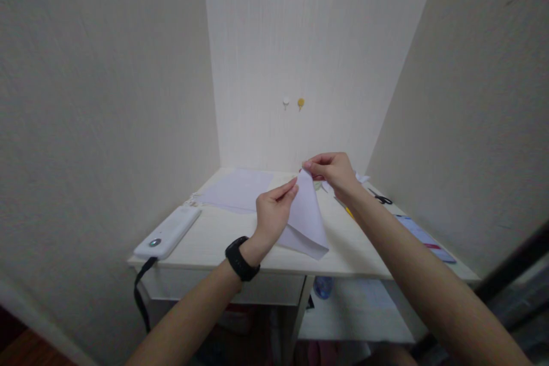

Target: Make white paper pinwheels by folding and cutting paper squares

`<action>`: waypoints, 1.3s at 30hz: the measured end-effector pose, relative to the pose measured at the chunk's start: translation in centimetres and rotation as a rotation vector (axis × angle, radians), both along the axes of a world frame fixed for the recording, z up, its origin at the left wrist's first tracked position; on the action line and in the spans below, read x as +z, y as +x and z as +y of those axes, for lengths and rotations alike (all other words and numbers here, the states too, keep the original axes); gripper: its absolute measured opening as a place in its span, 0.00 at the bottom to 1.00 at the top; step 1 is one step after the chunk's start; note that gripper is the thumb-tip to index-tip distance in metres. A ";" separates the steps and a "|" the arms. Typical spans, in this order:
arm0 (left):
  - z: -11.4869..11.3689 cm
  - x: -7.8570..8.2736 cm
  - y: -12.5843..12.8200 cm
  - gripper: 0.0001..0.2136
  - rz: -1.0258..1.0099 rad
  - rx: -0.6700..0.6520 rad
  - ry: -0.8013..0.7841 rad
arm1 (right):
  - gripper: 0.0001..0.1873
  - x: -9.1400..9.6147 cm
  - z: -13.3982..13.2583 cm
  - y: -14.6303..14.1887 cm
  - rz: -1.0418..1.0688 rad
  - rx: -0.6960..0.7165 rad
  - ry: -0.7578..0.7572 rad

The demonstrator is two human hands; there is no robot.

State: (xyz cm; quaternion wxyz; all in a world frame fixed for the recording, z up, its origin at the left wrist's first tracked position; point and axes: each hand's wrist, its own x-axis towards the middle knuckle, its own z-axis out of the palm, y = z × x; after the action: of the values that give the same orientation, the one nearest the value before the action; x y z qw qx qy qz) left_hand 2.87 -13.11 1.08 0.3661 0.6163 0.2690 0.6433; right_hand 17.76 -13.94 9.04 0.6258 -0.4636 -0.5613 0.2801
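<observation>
A white sheet of paper [306,220] is folded over and lifted above the pale wooden desk [214,234]. My left hand [272,211], with a black watch on its wrist, pinches the sheet's left edge. My right hand [332,172] pinches the upper corner of the same sheet, a little farther back. The lower corner of the paper hangs near the desk's front edge.
More white paper [238,189] lies flat at the back left. A white power bank [168,232] with a black cable sits at the left edge. Black scissors [381,198], a yellow pencil [348,210] and a blue sheet [422,237] lie on the right. Walls enclose three sides.
</observation>
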 end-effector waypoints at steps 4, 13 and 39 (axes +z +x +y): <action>0.0 0.1 0.0 0.10 -0.002 -0.013 -0.018 | 0.16 -0.2 0.1 0.1 -0.004 -0.049 0.007; 0.2 -0.3 0.1 0.10 0.032 -0.052 -0.041 | 0.14 -1.1 0.6 0.3 0.036 -0.075 0.039; 0.6 -0.8 0.1 0.13 -0.098 -0.123 -0.236 | 0.22 -4.7 -1.0 0.6 0.020 0.079 -0.296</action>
State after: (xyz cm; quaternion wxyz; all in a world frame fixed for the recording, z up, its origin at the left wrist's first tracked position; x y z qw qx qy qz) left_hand 2.97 -12.52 0.23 0.4872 0.5523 0.2864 0.6128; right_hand 18.33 -14.92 4.36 0.5447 -0.5257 -0.5251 0.3889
